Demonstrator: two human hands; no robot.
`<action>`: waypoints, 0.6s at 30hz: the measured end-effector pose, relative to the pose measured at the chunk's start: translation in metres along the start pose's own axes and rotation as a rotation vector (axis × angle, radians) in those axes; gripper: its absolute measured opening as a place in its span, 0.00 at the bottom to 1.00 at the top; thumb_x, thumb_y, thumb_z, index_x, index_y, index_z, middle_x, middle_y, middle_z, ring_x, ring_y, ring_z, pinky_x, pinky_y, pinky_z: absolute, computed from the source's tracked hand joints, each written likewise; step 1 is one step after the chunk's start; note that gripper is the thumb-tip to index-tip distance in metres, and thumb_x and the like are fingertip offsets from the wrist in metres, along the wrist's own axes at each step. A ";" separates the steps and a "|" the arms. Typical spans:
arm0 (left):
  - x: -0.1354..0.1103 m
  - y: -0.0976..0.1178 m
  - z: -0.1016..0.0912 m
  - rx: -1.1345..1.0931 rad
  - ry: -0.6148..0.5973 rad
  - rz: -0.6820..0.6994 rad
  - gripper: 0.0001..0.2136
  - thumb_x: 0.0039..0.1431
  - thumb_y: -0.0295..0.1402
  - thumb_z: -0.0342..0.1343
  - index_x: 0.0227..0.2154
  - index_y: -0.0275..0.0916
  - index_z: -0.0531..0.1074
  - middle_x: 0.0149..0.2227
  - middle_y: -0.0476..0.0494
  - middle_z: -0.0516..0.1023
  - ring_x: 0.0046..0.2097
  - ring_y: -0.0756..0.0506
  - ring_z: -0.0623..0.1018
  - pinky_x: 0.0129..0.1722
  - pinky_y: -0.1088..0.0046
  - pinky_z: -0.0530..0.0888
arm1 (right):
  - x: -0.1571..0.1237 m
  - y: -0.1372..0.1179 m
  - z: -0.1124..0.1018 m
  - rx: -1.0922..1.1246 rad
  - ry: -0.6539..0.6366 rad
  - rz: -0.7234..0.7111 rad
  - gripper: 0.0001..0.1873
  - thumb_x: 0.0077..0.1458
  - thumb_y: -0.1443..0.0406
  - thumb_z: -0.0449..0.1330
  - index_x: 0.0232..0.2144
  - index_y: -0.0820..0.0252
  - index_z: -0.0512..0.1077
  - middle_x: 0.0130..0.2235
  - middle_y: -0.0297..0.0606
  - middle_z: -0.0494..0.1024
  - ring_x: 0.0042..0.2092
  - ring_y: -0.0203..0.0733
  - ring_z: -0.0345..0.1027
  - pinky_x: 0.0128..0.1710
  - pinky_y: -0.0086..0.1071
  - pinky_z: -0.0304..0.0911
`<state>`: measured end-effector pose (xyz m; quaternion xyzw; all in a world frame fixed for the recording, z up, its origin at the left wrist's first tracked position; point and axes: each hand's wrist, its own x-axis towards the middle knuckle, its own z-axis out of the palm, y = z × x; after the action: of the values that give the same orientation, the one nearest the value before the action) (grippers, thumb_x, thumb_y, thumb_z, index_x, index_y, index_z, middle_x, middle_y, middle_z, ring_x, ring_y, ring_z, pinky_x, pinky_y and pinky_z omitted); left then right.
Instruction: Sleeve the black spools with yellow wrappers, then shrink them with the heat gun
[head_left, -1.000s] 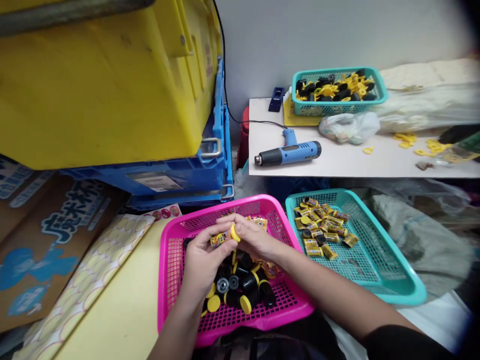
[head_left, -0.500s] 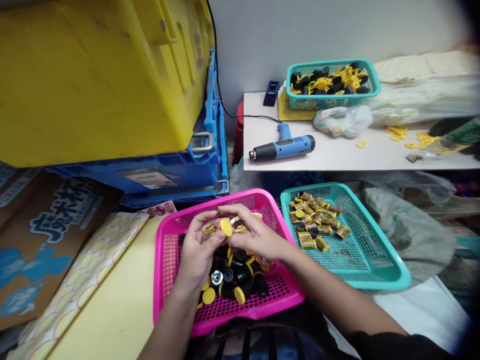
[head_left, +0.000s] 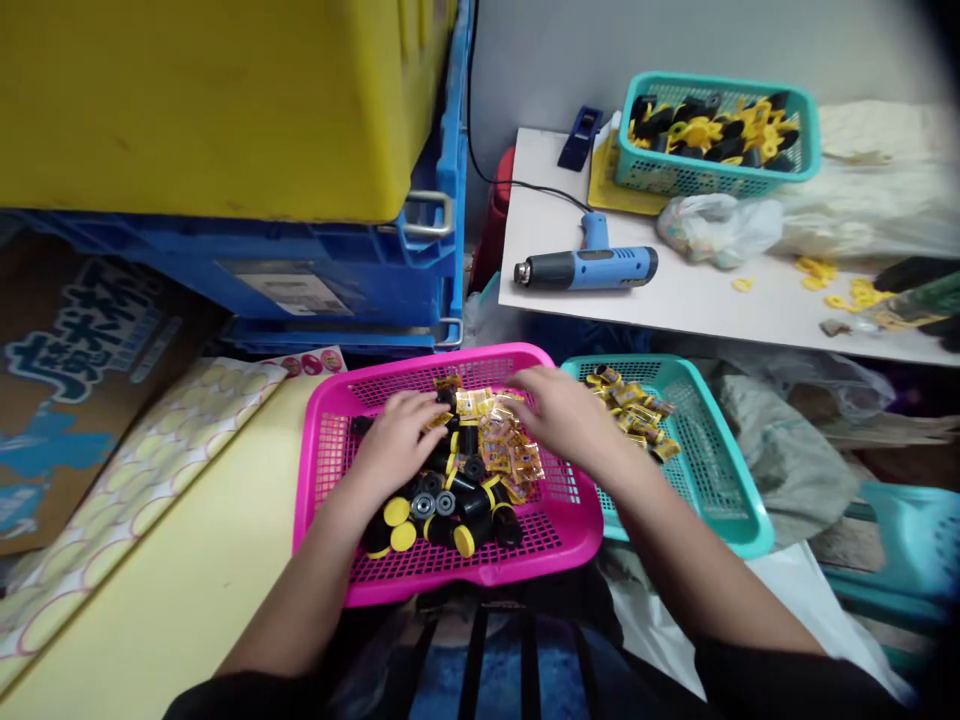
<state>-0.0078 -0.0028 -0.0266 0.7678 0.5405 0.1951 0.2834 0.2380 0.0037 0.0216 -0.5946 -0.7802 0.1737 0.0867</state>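
A pink basket (head_left: 450,580) on my lap holds black canisters with yellow caps (head_left: 457,510) and a heap of yellow printed labels (head_left: 510,455). My left hand (head_left: 397,440) is down in the basket, its fingers curled over the canisters, with a yellow scrap at the fingertips. My right hand (head_left: 570,415) hovers palm down over the basket's right rim, and its fingers stretch towards the labels. I see nothing in it. Just right of it, a teal basket (head_left: 720,500) holds several labelled canisters (head_left: 637,405).
A blue heat gun (head_left: 592,268) lies on a white table (head_left: 675,310), with a second teal basket (head_left: 712,175) of black and yellow parts and a plastic bag (head_left: 712,230). A yellow crate (head_left: 210,100) sits on a blue crate (head_left: 337,270) at left. A sticker sheet (head_left: 150,470) lies beside me.
Both hands held a canister together above the pink basket. They have since separated: the left dropped into the pile, the right moved to the basket's right rim, and the camera tilted down.
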 end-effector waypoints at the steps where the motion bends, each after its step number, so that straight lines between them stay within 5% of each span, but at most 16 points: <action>1: -0.001 -0.003 0.005 0.067 -0.045 0.068 0.12 0.55 0.31 0.57 0.43 0.42 0.78 0.54 0.38 0.75 0.57 0.34 0.68 0.58 0.48 0.64 | 0.016 -0.015 0.011 -0.011 -0.138 0.018 0.13 0.60 0.62 0.55 0.44 0.60 0.74 0.43 0.49 0.78 0.46 0.51 0.71 0.45 0.42 0.65; 3: -0.004 -0.011 0.012 0.139 -0.082 0.122 0.13 0.55 0.26 0.56 0.42 0.41 0.79 0.57 0.37 0.72 0.58 0.34 0.68 0.57 0.48 0.66 | 0.041 -0.037 0.032 -0.054 -0.272 0.090 0.15 0.59 0.60 0.57 0.42 0.63 0.75 0.42 0.53 0.79 0.44 0.53 0.73 0.41 0.41 0.67; 7: -0.010 -0.029 0.012 0.101 -0.048 0.103 0.15 0.56 0.23 0.49 0.37 0.42 0.81 0.46 0.36 0.80 0.49 0.36 0.74 0.51 0.52 0.71 | 0.059 -0.044 0.061 -0.092 -0.251 0.117 0.16 0.58 0.64 0.58 0.46 0.69 0.73 0.46 0.60 0.77 0.47 0.56 0.72 0.43 0.41 0.66; 12: -0.012 -0.027 0.001 0.020 -0.079 0.093 0.15 0.49 0.23 0.50 0.30 0.46 0.81 0.43 0.43 0.81 0.48 0.37 0.75 0.53 0.51 0.69 | 0.054 -0.025 0.056 -0.057 -0.218 0.135 0.12 0.59 0.66 0.55 0.38 0.67 0.77 0.41 0.56 0.79 0.45 0.52 0.73 0.44 0.39 0.64; 14: -0.011 -0.016 -0.004 -0.070 0.014 0.043 0.13 0.48 0.25 0.51 0.27 0.45 0.80 0.43 0.44 0.80 0.49 0.38 0.74 0.54 0.52 0.68 | 0.049 -0.022 0.049 0.184 -0.171 0.115 0.13 0.59 0.61 0.57 0.36 0.62 0.78 0.39 0.48 0.80 0.43 0.47 0.73 0.44 0.36 0.64; 18: -0.008 0.019 -0.010 -0.679 0.182 -0.212 0.08 0.53 0.34 0.55 0.34 0.41 0.77 0.37 0.43 0.80 0.42 0.41 0.78 0.44 0.60 0.76 | 0.035 -0.027 0.044 1.185 -0.220 0.074 0.16 0.54 0.53 0.61 0.33 0.60 0.77 0.35 0.37 0.79 0.37 0.39 0.70 0.41 0.33 0.63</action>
<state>-0.0032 -0.0124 -0.0064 0.5493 0.5443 0.4004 0.4917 0.1893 0.0237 -0.0114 -0.4503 -0.5337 0.6424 0.3158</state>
